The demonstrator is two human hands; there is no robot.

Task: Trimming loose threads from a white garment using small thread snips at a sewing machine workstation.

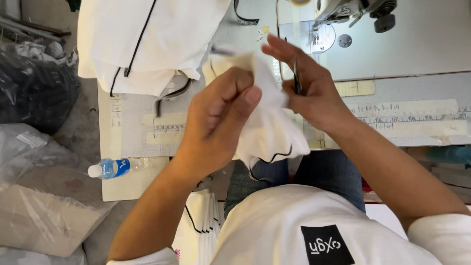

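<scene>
Nearest the camera, the person's white shirt fills the lower edge, with blue jeans visible above it. A stack of white fabric pieces with black piping (pixel 201 221) hangs beside the left knee, partly cut off by the arm.

The left hand (pixel 221 110) is closed in a pinch on a white fabric piece (pixel 267 130), thumb pressed against the curled fingers. The fabric piece is held in the air over the lap, at the near edge of the surface (pixel 417 93). It is plain white, soft and creased, with a thin black cord trailing in a loop from its lower edge. Its upper part is blurred.

The right hand (pixel 309 86) touches the same fabric piece from the other side. It grips a thin dark tool (pixel 297 78) between thumb and fingers; the kind of tool cannot be determined. The two hands are close together, separated only by the fabric.

On the surface, paper measuring strips (pixel 417 115) lie along the near edge to the right, with open room around them. A plastic water bottle (pixel 115 168) lies on its side at the left near corner. Further back, a pile of white garments with black trim (pixel 142 39) covers the left portion. A sewing machine (pixel 343 12) stands at the far right, cut off by the top edge.

Left of the surface, plastic bags (pixel 34 196) crowd the floor.
</scene>
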